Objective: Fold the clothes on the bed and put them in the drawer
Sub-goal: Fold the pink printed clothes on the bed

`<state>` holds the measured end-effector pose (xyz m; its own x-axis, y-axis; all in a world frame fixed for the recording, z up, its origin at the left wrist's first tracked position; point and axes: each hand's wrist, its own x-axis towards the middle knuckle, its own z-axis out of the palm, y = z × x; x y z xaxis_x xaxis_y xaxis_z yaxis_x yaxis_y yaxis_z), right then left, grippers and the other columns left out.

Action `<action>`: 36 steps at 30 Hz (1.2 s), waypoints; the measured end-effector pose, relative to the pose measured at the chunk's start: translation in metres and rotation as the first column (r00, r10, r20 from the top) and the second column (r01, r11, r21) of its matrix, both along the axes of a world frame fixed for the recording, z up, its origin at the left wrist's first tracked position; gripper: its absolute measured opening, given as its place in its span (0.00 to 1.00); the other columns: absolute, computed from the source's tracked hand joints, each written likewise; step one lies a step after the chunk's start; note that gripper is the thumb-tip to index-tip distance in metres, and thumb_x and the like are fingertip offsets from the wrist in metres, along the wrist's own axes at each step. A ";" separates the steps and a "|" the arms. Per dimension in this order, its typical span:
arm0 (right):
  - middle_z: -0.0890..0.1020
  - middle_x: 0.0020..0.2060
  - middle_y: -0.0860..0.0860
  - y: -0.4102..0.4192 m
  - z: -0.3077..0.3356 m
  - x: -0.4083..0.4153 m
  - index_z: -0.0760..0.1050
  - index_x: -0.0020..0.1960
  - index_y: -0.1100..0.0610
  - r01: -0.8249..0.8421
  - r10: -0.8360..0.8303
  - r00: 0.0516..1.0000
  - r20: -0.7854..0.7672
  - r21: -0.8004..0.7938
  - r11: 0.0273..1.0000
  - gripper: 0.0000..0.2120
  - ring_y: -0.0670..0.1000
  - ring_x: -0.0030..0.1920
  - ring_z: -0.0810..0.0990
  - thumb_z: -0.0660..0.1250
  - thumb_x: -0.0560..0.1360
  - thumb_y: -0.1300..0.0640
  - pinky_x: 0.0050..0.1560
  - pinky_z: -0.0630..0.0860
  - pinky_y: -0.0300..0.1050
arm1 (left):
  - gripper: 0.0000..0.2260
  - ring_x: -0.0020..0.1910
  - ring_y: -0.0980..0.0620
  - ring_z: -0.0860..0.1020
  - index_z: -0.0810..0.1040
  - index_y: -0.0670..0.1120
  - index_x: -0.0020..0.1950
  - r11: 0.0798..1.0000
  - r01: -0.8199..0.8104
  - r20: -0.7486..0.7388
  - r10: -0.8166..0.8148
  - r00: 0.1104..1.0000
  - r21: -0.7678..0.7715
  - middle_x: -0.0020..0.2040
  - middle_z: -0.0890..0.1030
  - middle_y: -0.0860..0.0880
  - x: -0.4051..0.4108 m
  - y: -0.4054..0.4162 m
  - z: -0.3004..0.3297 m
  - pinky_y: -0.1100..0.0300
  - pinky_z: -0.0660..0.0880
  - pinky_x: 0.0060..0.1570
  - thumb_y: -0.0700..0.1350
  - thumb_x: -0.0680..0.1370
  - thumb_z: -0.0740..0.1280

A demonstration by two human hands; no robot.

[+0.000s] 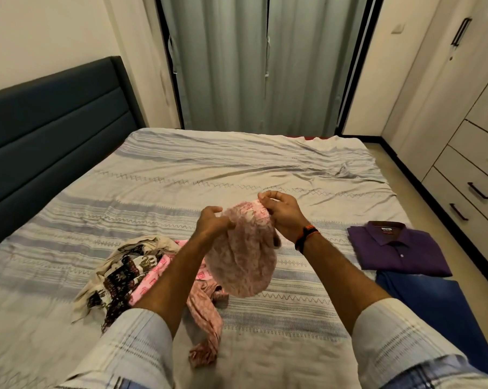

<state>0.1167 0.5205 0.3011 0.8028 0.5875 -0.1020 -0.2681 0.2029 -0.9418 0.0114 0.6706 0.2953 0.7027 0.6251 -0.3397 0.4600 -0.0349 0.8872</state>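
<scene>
We lift the pink garment (241, 256) off the bed (265, 169) to find its edge; left hand (213, 221) and right hand (282, 213) fingers pinching it.

Both hands (213, 221) (282, 213) raised, fingers curled.

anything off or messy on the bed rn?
Only the unfolded pile at the left, crumpled beside a pink strip trailing toward the bed's near edge. Purple shirt sits neatly folded at the right. Both hands hold a pink garment.
</scene>
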 end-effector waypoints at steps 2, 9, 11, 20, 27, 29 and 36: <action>0.80 0.36 0.54 0.002 0.009 -0.002 0.75 0.44 0.61 -0.011 0.012 1.000 -0.010 0.056 0.998 0.04 0.50 0.35 0.78 0.67 0.78 0.66 0.36 0.79 0.42 | 0.30 0.60 0.45 0.75 0.75 0.50 0.64 0.991 0.092 0.065 -0.099 0.993 0.098 0.61 0.77 0.45 -0.001 -0.008 -0.002 0.46 0.75 0.60 0.44 0.62 0.76; 0.84 0.44 0.57 0.002 0.020 -0.003 0.78 0.51 0.65 -0.022 0.055 0.969 0.242 -0.135 0.991 0.14 0.53 0.45 0.83 0.74 0.74 0.56 0.50 0.81 0.50 | 0.16 0.43 0.49 0.83 0.82 0.46 0.48 0.895 0.204 0.220 -0.308 0.925 0.397 0.42 0.85 0.49 0.005 -0.018 0.009 0.47 0.82 0.45 0.43 0.61 0.67; 0.85 0.47 0.55 -0.007 0.021 -0.001 0.78 0.55 0.64 -0.085 0.172 0.937 0.304 -0.279 0.957 0.19 0.50 0.47 0.85 0.77 0.71 0.54 0.48 0.81 0.44 | 0.18 0.42 0.53 0.81 0.81 0.51 0.51 0.891 0.140 0.220 -0.255 0.942 0.432 0.43 0.84 0.52 0.003 -0.020 0.012 0.52 0.81 0.42 0.44 0.62 0.65; 0.86 0.42 0.49 -0.033 0.042 0.016 0.84 0.54 0.54 -0.079 0.426 0.758 0.493 -0.580 0.811 0.21 0.46 0.43 0.84 0.82 0.62 0.62 0.44 0.80 0.40 | 0.25 0.56 0.49 0.75 0.80 0.49 0.57 0.656 0.499 -0.145 -0.516 0.844 0.567 0.56 0.78 0.50 0.011 -0.006 0.013 0.53 0.75 0.56 0.50 0.63 0.80; 0.85 0.45 0.41 -0.035 0.064 0.021 0.84 0.49 0.44 0.406 0.609 0.446 0.656 -0.755 0.515 0.19 0.45 0.48 0.81 0.82 0.60 0.46 0.48 0.77 0.43 | 0.23 0.56 0.46 0.78 0.78 0.51 0.58 0.326 0.681 -0.480 -0.516 0.709 0.656 0.56 0.82 0.51 0.011 -0.005 0.022 0.52 0.71 0.58 0.56 0.68 0.78; 0.85 0.46 0.42 -0.042 0.063 0.023 0.84 0.50 0.44 0.484 0.589 0.426 0.687 -0.723 0.493 0.17 0.47 0.49 0.80 0.81 0.62 0.43 0.47 0.75 0.44 | 0.28 0.60 0.47 0.77 0.76 0.51 0.65 0.210 0.662 -0.562 -0.384 0.733 0.720 0.58 0.82 0.52 0.010 -0.002 0.024 0.48 0.66 0.62 0.62 0.69 0.74; 0.85 0.46 0.46 -0.071 0.050 0.037 0.84 0.49 0.44 0.591 0.462 0.462 0.757 -0.651 0.476 0.09 0.51 0.50 0.81 0.73 0.71 0.42 0.47 0.73 0.45 | 0.21 0.50 0.51 0.73 0.78 0.54 0.44 0.096 0.586 -0.564 -0.189 0.804 0.804 0.40 0.78 0.55 0.006 0.020 0.035 0.51 0.63 0.54 0.71 0.70 0.66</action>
<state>0.1539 0.4494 0.3507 0.7858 0.5739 0.2306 0.6185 -0.7323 -0.2849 0.0175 0.6908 0.3302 0.9650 0.2588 0.0428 0.2621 -0.9574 -0.1208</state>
